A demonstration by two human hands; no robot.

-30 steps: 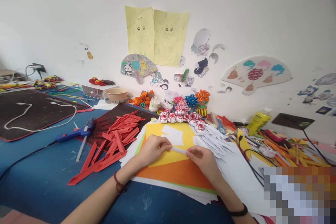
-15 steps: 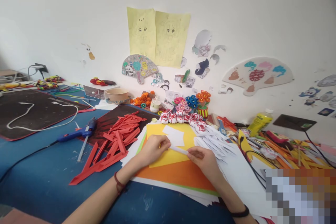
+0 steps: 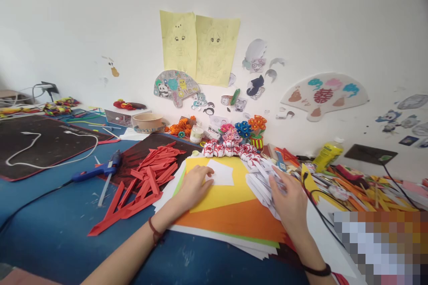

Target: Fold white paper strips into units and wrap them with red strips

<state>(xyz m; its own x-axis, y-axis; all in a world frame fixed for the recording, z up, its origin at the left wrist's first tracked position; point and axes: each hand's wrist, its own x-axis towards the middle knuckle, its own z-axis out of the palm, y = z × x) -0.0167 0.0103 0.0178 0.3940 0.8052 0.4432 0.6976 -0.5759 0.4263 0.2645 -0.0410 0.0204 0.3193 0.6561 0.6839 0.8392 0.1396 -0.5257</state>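
Note:
My left hand [image 3: 196, 185] rests on the yellow paper sheet [image 3: 239, 196], beside small white paper pieces [image 3: 222, 173]. Its thumb and forefinger are apart, reaching the left edge of the white pieces, with nothing seen between them. Over a pile of folded white paper strips [image 3: 260, 185] is my right hand [image 3: 289, 198], its fingers spread and its fingertips at the strips. It covers part of the pile. Under the yellow sheet lies an orange sheet [image 3: 230, 222], on a stack of green and white paper.
Folded red paper strips [image 3: 147, 187] are heaped on the left, by a blue glue gun [image 3: 96, 171] with a black cord. Red-and-white folded paper pieces [image 3: 227, 149] and paper flowers [image 3: 244, 129] stand behind the stack. A yellow bottle [image 3: 329, 155] stands at the right.
The narrow white strip held between both hands has left them. My right hand has moved right onto the pile of strips and spread its fingers. My left hand has shifted slightly left and loosened.

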